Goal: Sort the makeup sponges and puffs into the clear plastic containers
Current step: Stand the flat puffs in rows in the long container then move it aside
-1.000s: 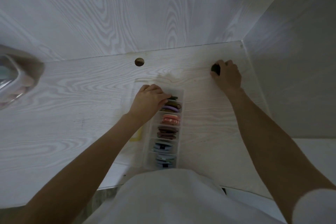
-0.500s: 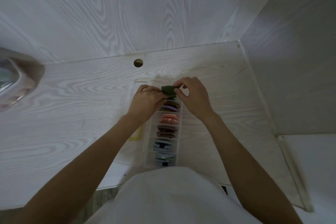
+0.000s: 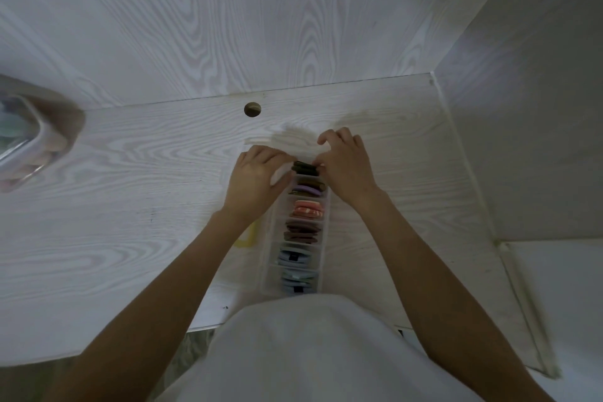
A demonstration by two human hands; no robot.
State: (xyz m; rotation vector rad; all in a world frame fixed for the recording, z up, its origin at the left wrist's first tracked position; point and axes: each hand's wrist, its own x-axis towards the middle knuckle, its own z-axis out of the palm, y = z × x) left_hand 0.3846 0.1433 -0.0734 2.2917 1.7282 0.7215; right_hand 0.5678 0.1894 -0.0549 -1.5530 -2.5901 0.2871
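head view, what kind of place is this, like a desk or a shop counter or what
Probably a home desk or vanity nook, though that is a guess: a pale wood-grain desktop with a round cable hole, matching panels closing it in behind and to the right, and a clear divided organiser of makeup puffs.

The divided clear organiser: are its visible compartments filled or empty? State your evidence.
Filled. Each visible compartment of the organiser holds stacked puffs; both hands hide the far end, where dark green puffs show.
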